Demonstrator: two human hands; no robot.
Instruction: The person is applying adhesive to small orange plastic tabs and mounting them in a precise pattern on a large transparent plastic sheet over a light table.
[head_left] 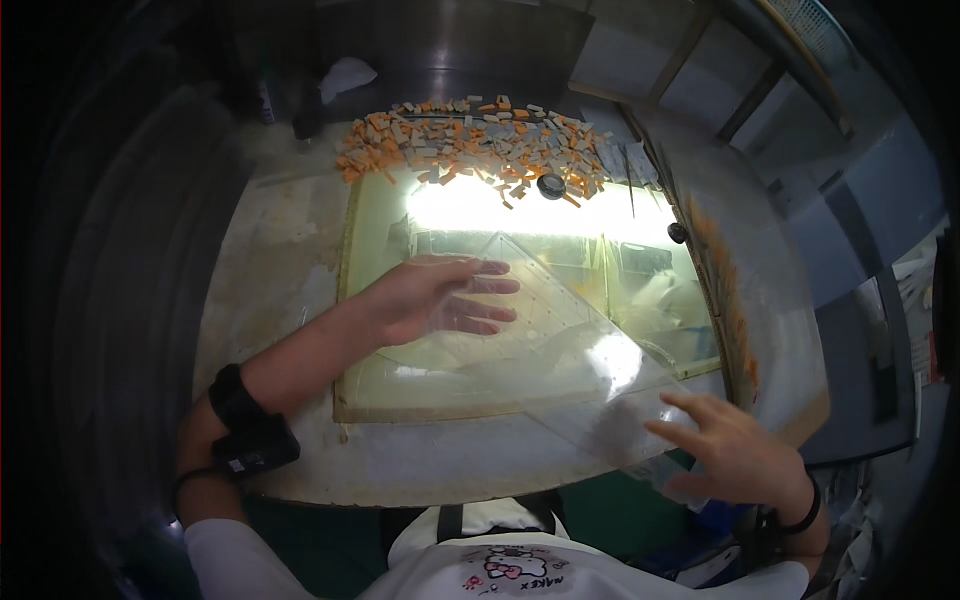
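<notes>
A clear, flat plastic sheet [540,325] with straight edges and small marks along one edge is held tilted over a lit glass panel [385,412]. My left hand [425,300] grips its left side, with the thumb at the upper edge and the fingers showing through the sheet. At the lower right end of the sheet is my right hand [735,450], fingers apart and bent a little. Whether its fingertips touch the sheet, I cannot tell. Crumpled clear film [665,475] hangs by that hand. Glare hides part of the sheet.
Many small orange and grey pieces [470,140] lie heaped behind the panel. A round black knob-like thing [551,186] stands at their front, and another [677,233] at the panel's right edge. Thin sticks with orange bits [725,270] line the right side of the worktable [265,300].
</notes>
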